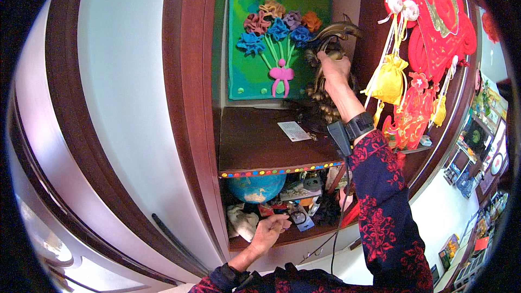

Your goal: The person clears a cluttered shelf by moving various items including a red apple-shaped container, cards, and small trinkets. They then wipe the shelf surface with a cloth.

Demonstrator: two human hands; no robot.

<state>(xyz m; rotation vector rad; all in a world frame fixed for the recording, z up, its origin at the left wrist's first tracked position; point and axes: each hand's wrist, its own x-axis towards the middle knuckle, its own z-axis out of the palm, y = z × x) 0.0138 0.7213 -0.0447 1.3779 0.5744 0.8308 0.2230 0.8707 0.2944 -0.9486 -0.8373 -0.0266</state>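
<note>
My right hand (pixel 336 67) is closed around a dark bronze-coloured sculpture (pixel 336 34) with a dolphin-like figure at its top. The sculpture's lower part is partly covered by my hand and forearm. Behind it leans a green picture (pixel 244 75) with raised, clay-like flowers and a pink bow. A small white card with print (pixel 294 131) lies on the dark wooden shelf (pixel 252 142). Lower down, my left hand (pixel 270 230) hovers before the bottom compartment with loosely bent fingers and nothing visible in it. Nearest to it are a whitish cloth-like item (pixel 243 221) and a blue-and-white packet (pixel 303 221).
A globe (pixel 256 187) and assorted small things crowd the lower compartment. Red knotted ornaments (pixel 435 16) and a yellow pouch (pixel 388 79) hang at the right. A black cable (pixel 337 248) dangles from the device on my right wrist. A pale door panel (pixel 122 89) stands left.
</note>
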